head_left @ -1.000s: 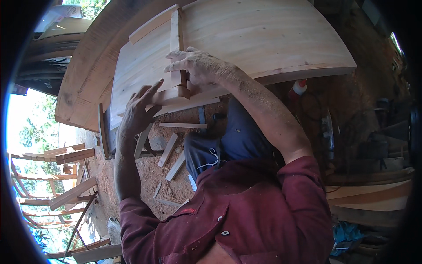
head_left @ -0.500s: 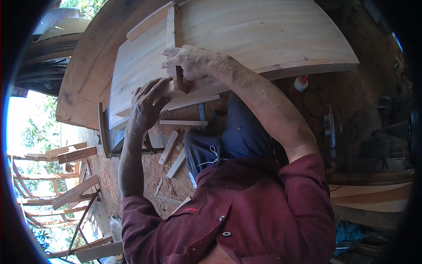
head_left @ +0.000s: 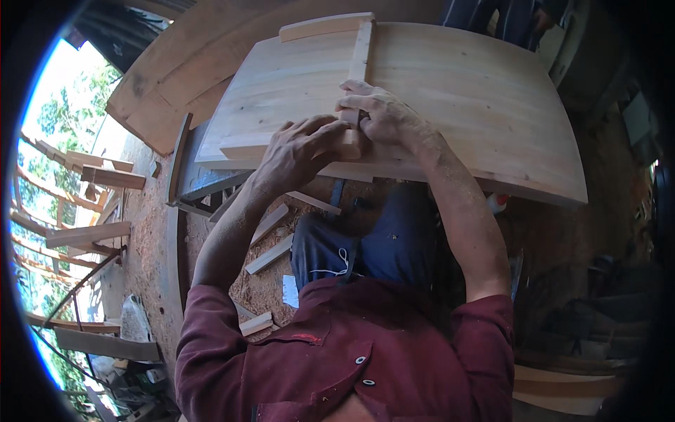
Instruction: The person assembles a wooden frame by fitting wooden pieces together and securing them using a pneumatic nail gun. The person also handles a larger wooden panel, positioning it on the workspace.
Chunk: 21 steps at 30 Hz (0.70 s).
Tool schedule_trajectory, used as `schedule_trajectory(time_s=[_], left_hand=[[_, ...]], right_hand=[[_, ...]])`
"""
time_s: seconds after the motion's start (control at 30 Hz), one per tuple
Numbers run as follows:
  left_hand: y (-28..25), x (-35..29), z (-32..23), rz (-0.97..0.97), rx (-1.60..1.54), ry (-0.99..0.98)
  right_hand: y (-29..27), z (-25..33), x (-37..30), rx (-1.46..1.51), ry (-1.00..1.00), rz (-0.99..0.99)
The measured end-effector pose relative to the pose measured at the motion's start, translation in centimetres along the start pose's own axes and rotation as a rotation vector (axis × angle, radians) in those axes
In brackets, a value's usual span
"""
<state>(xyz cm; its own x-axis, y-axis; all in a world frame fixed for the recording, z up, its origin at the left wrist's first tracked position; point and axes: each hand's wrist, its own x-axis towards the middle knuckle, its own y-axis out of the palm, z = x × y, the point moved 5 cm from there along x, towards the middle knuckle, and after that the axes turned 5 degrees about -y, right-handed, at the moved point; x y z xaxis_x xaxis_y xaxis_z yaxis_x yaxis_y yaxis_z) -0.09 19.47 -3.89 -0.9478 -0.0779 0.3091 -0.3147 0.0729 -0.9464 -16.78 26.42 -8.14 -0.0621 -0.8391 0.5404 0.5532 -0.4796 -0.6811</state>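
A broad pale wooden panel (head_left: 464,91) lies in front of me, with three wooden strips on it. One cross strip (head_left: 363,53) runs from the far side toward me. At its far end a short far strip (head_left: 323,27) points left, and at its near end a near strip (head_left: 242,150) does likewise. My left hand (head_left: 299,151) has its fingers curled over the near strip, close to the corner. My right hand (head_left: 387,116), dusted with sawdust, wraps round the near part of the cross strip. Fingers partly hide the corner where the strips meet.
A bottle (head_left: 498,202) shows under the panel's right edge. Wood offcuts (head_left: 270,254) lie on the sawdust-covered ground below. A metal frame (head_left: 204,186) stands at the panel's left. Beyond the far edge is another person in dark trousers (head_left: 472,15).
The view has shifted, so the panel sits lower and farther right. My left hand has closed over the near strip, nearer my right hand. Another person now shows at the far edge.
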Motion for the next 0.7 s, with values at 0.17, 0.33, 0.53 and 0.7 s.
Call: schedule_trajectory(time_s=[0.17,0.33,0.53,0.7], left_hand=[[1.0,-0.1,1.1,-0.023,-0.026,0.031],[0.1,1.4,0.8,0.070,-0.127,0.024],[1.1,3.2,1.4,0.241,-0.204,0.120],[0.2,3.6,0.6,0.327,-0.261,0.027]], right_hand=[[0.1,-0.2,0.4,-0.048,0.056,-0.014],[-0.4,-0.7,0.4,-0.034,0.093,0.012],[-0.4,-1.2,-0.2,-0.039,0.084,-0.015],[-0.6,0.1,0.2,-0.028,0.034,0.053]])
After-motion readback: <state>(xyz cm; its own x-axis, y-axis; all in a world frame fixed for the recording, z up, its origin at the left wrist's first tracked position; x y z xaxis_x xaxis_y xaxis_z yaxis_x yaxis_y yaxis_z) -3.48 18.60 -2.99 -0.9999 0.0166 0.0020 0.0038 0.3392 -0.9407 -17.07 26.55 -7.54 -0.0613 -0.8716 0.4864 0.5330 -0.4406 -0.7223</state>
